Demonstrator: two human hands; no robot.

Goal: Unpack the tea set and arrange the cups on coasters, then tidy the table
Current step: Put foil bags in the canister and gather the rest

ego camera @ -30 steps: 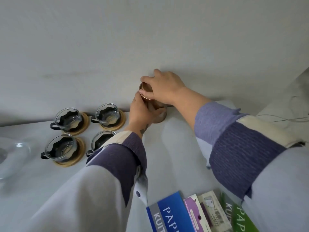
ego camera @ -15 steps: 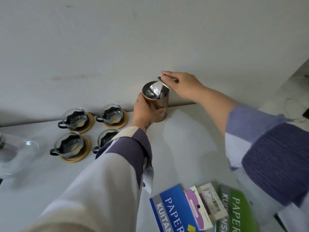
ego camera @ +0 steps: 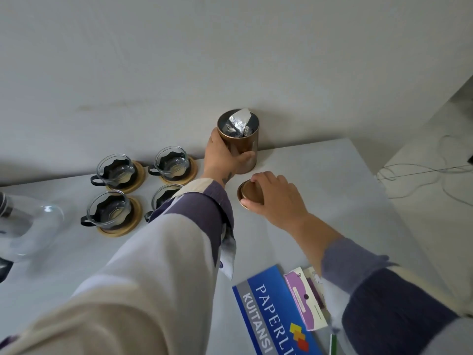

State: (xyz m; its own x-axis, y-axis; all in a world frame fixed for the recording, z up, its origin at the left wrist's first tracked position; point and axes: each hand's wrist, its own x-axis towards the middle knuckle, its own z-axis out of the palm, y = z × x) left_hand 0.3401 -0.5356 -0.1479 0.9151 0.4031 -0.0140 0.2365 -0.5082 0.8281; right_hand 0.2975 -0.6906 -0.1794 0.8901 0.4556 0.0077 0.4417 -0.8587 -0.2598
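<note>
A copper-coloured tin [ego camera: 244, 146] stands uncapped against the wall, a crumpled foil bag [ego camera: 239, 124] showing inside. My left hand [ego camera: 224, 156] grips its side. My right hand [ego camera: 275, 201] rests on the tin's round lid [ego camera: 249, 196], which lies flat on the white table [ego camera: 320, 180] just in front of the tin. To the left, several glass cups with black holders sit on round wooden coasters: [ego camera: 116, 171], [ego camera: 174, 165], [ego camera: 110, 210]; one cup [ego camera: 163, 196] is partly hidden by my left sleeve.
A clear glass teapot [ego camera: 30, 224] lies at the left edge. A blue receipt book [ego camera: 276, 311], a purple card pack [ego camera: 305, 298] and a green booklet edge [ego camera: 332, 343] lie at the front. Cables [ego camera: 422, 172] trail past the table's right edge.
My right hand lifted the lid off the tin and brought it down onto the table in front of it. My left hand kept hold of the tin.
</note>
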